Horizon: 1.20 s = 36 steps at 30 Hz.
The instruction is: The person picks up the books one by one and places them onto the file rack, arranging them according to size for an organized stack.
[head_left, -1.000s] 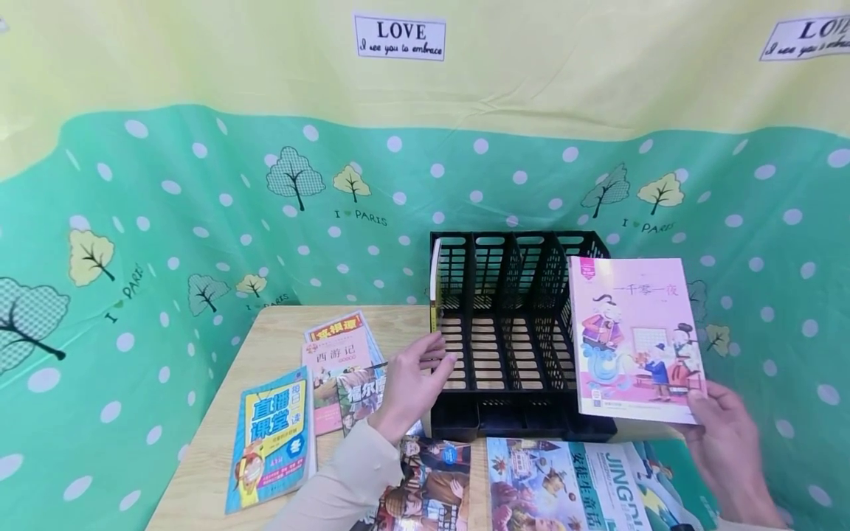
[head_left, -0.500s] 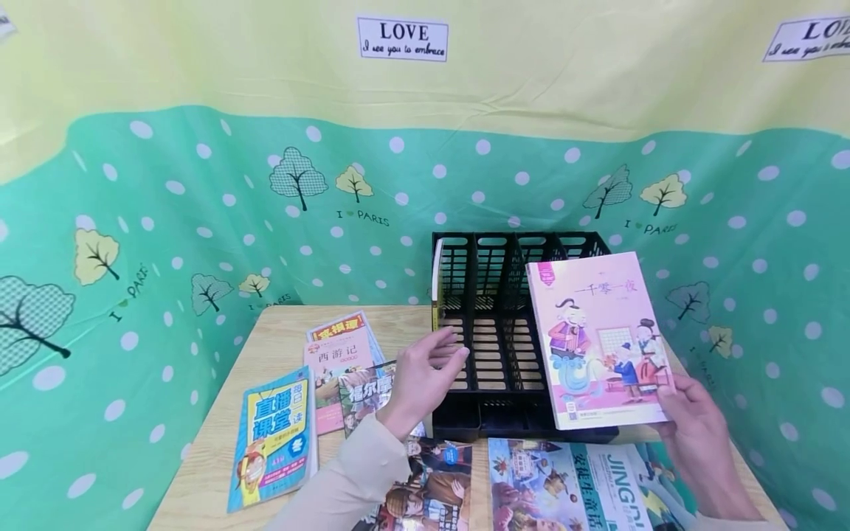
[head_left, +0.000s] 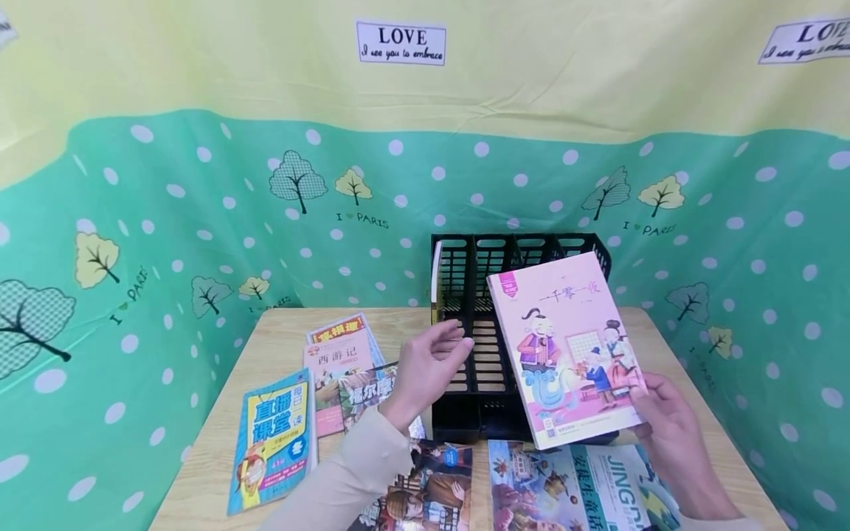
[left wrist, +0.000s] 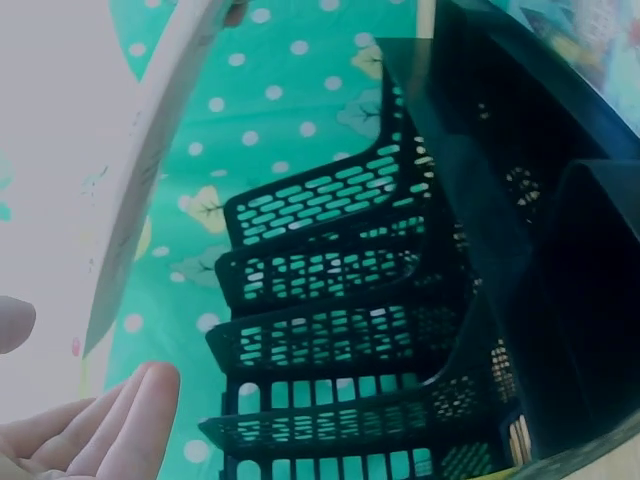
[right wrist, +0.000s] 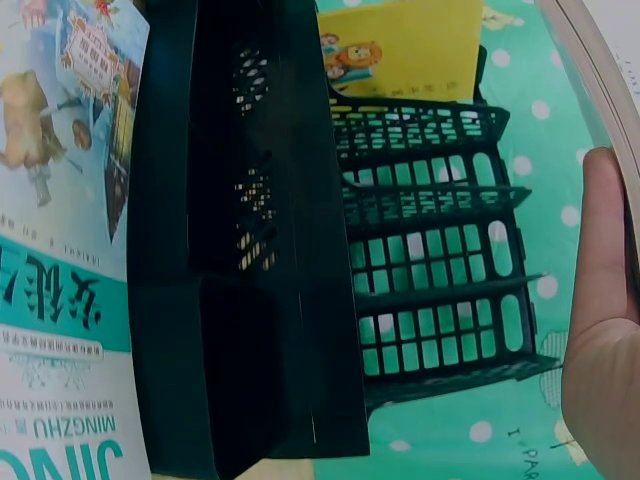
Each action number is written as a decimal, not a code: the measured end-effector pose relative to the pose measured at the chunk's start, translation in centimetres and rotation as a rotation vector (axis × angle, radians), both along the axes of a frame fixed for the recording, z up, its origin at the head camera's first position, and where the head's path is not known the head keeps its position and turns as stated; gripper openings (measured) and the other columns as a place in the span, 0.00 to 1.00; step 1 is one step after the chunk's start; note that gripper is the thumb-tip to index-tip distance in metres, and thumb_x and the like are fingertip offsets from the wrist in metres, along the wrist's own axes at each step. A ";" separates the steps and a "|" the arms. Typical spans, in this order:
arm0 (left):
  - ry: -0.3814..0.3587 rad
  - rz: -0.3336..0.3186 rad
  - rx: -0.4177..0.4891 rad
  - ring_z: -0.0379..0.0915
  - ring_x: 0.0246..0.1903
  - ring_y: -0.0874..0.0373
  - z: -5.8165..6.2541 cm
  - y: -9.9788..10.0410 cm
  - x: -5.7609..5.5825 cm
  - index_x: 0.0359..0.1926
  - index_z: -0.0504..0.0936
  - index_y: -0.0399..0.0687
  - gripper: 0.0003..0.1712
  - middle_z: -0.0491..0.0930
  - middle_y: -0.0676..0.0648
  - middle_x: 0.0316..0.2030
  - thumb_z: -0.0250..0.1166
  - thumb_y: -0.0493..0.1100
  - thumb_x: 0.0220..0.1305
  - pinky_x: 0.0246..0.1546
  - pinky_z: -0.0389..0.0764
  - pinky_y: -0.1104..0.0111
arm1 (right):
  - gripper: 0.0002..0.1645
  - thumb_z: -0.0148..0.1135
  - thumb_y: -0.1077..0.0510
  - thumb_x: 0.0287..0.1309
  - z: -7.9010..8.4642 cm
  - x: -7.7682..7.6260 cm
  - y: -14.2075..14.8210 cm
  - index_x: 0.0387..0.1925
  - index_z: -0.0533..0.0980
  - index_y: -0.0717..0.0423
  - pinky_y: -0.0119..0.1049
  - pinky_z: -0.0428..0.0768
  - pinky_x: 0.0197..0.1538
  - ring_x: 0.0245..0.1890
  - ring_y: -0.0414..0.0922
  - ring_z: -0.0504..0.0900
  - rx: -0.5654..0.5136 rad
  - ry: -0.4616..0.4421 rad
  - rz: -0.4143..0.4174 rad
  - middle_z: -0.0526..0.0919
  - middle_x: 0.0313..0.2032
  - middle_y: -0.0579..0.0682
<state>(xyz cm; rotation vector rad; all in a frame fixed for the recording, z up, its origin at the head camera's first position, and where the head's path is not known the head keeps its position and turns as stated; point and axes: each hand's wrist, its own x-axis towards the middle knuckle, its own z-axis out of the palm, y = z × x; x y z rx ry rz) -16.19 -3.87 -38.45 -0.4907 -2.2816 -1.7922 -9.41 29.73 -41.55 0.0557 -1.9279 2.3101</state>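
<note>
A pink picture-covered book point(head_left: 564, 354) is gripped at its lower right corner by my right hand point(head_left: 674, 435), thumb on the cover. Held upright and tilted, it overlaps the right part of the black slotted book rack point(head_left: 458, 417). My left hand point(head_left: 425, 376), fingers loosely bent and holding nothing, hovers before the rack's left slots. In the left wrist view, the left fingers point(left wrist: 140, 425) are near the book's edge point(left wrist: 135, 190), with a gap between. One thin book point(head_left: 435, 280) stands in the leftmost slot; its yellow cover point(right wrist: 410, 50) shows in the right wrist view.
Left on the wooden table point(head_left: 206, 450) lie a blue-and-yellow book point(head_left: 272, 435), a pink book point(head_left: 335, 354) and a dark-covered book point(head_left: 361, 394). In front of the rack are a brown-toned book point(head_left: 432, 487) and a blue illustrated book point(head_left: 538, 487). A patterned curtain point(head_left: 219, 169) hangs behind.
My right hand has carried the pink book leftward, across the rack's front, and the book has tilted more. My left hand has shifted slightly to the right.
</note>
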 end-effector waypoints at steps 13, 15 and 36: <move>-0.172 -0.029 0.077 0.83 0.40 0.51 2.3 -0.2 -1.4 0.58 0.75 0.36 0.26 0.82 0.40 0.47 0.64 0.47 0.65 0.41 0.83 0.65 | 0.14 0.45 0.59 0.72 -0.7 -0.1 -1.6 0.55 0.65 0.59 0.35 0.82 0.46 0.47 0.41 0.83 0.047 0.061 0.074 0.81 0.49 0.44; -0.201 -0.034 0.097 0.83 0.39 0.50 3.2 -0.2 -1.1 0.58 0.74 0.32 0.25 0.82 0.37 0.46 0.63 0.44 0.65 0.41 0.83 0.65 | 0.14 0.44 0.60 0.72 -0.7 -0.1 -1.8 0.55 0.64 0.60 0.36 0.82 0.46 0.46 0.42 0.83 0.059 0.067 0.080 0.82 0.49 0.45; -0.429 -0.077 0.338 0.83 0.38 0.48 1.9 -0.4 -1.9 0.49 0.82 0.37 0.21 0.84 0.39 0.42 0.65 0.49 0.63 0.38 0.84 0.60 | 0.15 0.43 0.58 0.73 -1.6 0.0 -3.4 0.55 0.62 0.61 0.41 0.82 0.46 0.46 0.45 0.83 0.113 -0.008 0.119 0.82 0.49 0.45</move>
